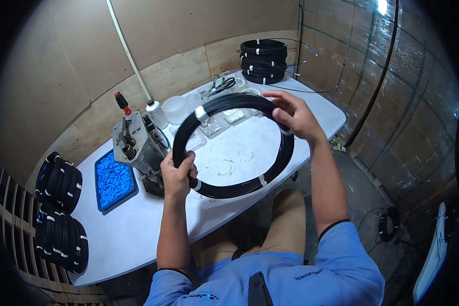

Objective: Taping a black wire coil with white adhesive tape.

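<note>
In a tray lie blue pieces — left fingers clasp a black coil, right fingers gripping loosely.

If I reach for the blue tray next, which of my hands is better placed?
Left, probably. Your left hand holds the black coil at its left side, nearer the blue tray, though the metal machine stands beside that tray. Your right hand is at the coil's upper right, farther off.
</note>
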Tool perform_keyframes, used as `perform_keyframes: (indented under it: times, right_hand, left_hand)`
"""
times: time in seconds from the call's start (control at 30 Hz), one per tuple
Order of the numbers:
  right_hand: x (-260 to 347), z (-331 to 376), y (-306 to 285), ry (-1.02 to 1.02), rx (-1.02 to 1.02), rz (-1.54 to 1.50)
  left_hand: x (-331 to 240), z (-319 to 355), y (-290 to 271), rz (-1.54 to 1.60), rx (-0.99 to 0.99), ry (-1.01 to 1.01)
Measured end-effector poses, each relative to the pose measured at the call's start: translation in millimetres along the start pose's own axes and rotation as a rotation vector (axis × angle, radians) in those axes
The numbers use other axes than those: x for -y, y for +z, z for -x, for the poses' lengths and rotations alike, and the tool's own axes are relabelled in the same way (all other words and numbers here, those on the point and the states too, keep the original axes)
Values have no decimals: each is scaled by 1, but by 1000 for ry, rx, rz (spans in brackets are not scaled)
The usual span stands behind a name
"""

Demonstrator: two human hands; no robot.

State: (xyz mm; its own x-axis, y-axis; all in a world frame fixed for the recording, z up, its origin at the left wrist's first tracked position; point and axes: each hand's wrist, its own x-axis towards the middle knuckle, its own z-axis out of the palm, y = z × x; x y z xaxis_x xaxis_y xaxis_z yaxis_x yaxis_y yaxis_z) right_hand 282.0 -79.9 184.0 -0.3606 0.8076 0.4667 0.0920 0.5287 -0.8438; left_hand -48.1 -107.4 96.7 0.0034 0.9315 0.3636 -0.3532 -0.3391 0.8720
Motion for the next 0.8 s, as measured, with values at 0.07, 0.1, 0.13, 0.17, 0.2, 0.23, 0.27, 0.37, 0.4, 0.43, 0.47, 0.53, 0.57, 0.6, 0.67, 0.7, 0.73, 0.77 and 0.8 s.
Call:
perform_keyframes:
  times: [0.07,0.1,0.13,0.17,0.2,0.23,0.27,0.37,0.4,0.43,0.47,0.53,0.57,0.6,0.67,0.7,0.73,0.77,0.8]
  right_hand:
    - [-38,18,4,-14,-165,-199]
    - [-60,30,10,-27,-190,-355]
    - [-70,39,24,25,-211,-463]
    - [-78,45,39,84,-233,-572]
    - [-83,50,52,106,-285,-600]
    - [-86,51,66,129,-338,-628]
    - [-80,47,81,135,-449,-625]
    - [-92,47,88,149,-590,-510]
    - [-94,46,89,169,-626,-477]
    - [-94,46,89,168,-626,-477]
    - [-93,47,89,206,-633,-507]
    - [-90,48,89,246,-638,-535]
    - [-86,48,89,263,-651,-552]
    - [-82,48,90,280,-664,-569]
    - [-75,49,91,281,-673,-577]
    - [-71,50,92,280,-683,-586]
    - [-69,51,93,281,-683,-585]
    - [-66,52,94,268,-684,-580]
    - [-64,52,94,256,-685,-575]
  left_hand:
    - [3,-4,0,85,-41,-49]
    - [4,-5,-1,163,-88,-97]
    - [4,-5,-6,182,-85,-107]
    - [5,-6,-10,178,-95,-103]
    - [8,-7,-12,210,-131,-133]
    - [11,-8,-14,241,-166,-163]
    - [12,-10,-16,227,-172,-187]
    - [15,-6,-16,217,-195,-248]
    - [16,-5,-17,212,-195,-267]
    - [16,-6,-16,212,-194,-266]
    - [16,-4,-14,207,-203,-282]
    - [15,-2,-10,187,-216,-315]
    - [15,-2,-10,188,-217,-315]
    - [16,-2,-10,197,-212,-319]
    - [18,-3,-11,208,-206,-324]
    - [19,-4,-12,215,-208,-336]
    - [20,-4,-12,222,-211,-349]
    - [20,-4,-12,223,-210,-349]
    - [20,-4,-12,220,-221,-357]
